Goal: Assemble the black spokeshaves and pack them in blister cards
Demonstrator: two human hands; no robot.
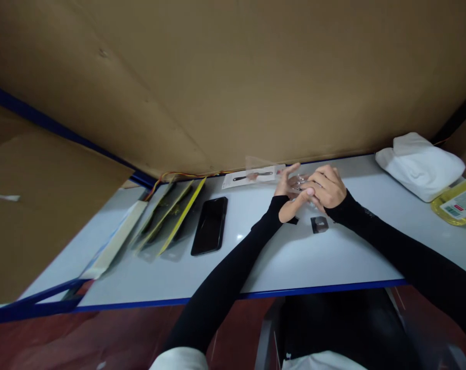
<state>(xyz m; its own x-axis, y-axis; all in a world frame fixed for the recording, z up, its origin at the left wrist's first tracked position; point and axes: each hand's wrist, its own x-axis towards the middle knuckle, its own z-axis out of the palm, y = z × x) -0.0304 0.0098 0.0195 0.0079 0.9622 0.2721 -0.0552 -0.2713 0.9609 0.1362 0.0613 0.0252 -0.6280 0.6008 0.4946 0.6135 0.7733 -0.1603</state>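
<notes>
Plastic, clear and thin: a small clear plastic piece (pixel 301 181) sits between the two hands, just above the white tabletop (pixel 314 262). Its outline is too faint to tell its exact shape.

Left hand (pixel 289 198): spread, fingers apart and raised, palm turned toward the other hand. It seems to act as a backing surface so that the piece does not flex.

Right hand (pixel 327 187): curled, fingertips and thumb closed at the left fingers, apparently pinching the piece by an edge. Both hands touch; black sleeves cover both forearms.

Directly below the hands, toward the person:
- small dark square tab (pixel 319 224), flat on the table, under the right wrist
- smaller dark scrap (pixel 293 221), just beside the heel of the left hand

Beyond the left hand: a white printed card in a clear sleeve (pixel 254 176), lying flat, close but not touched.

Further left of the left hand: a black smartphone (pixel 210 225), screen dark, then a fan of flat yellow-edged packets (pixel 171 216), overlapping.

Well right of the right hand: a white folded cloth (pixel 420 164) and a yellow labelled bottle (pixel 459 205), partly cut off by the picture's edge.

A brown cardboard wall (pixel 233 77) closes the far side. Nothing stands between the hands and the near items; only the two dark bits lie under the wrists.
</notes>
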